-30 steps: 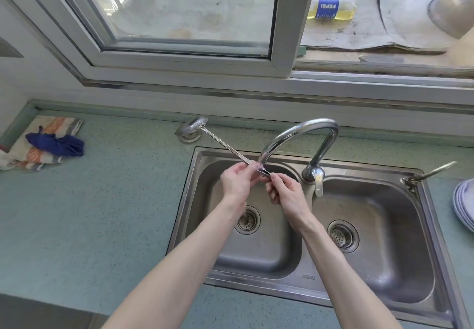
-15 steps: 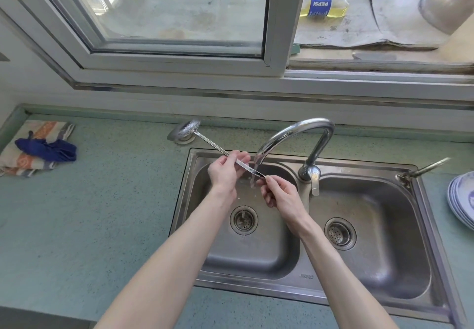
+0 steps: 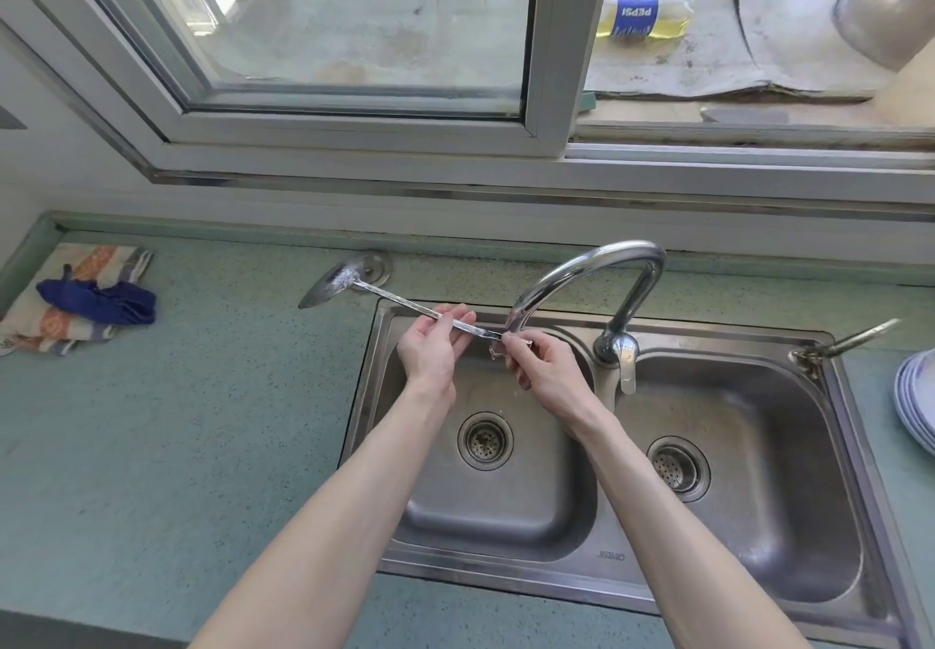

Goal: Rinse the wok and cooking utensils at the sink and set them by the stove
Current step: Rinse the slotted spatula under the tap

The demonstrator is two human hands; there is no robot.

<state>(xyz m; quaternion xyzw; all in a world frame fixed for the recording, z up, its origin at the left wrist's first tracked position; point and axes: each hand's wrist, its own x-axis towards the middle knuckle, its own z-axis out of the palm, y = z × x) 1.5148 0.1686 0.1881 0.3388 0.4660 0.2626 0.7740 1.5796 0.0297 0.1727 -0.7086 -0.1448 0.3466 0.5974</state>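
Note:
A long metal ladle is held level over the left basin of the steel double sink, its bowl out past the sink's left rim above the counter. My left hand holds the handle's middle, fingers curled under it. My right hand pinches the handle's end right under the spout of the curved tap. A thin trickle of water drips at the handle's end. No wok is in view.
Folded cloths lie at the far left of the green counter. A stack of plates sits at the right edge. A second small tap juts from the sink's right corner. A window frame and a bottle are behind.
The ladle has slid to the left and flattened out, its bowl now lower over the counter. My left hand moved left along the handle; my right hand stayed at the handle's end.

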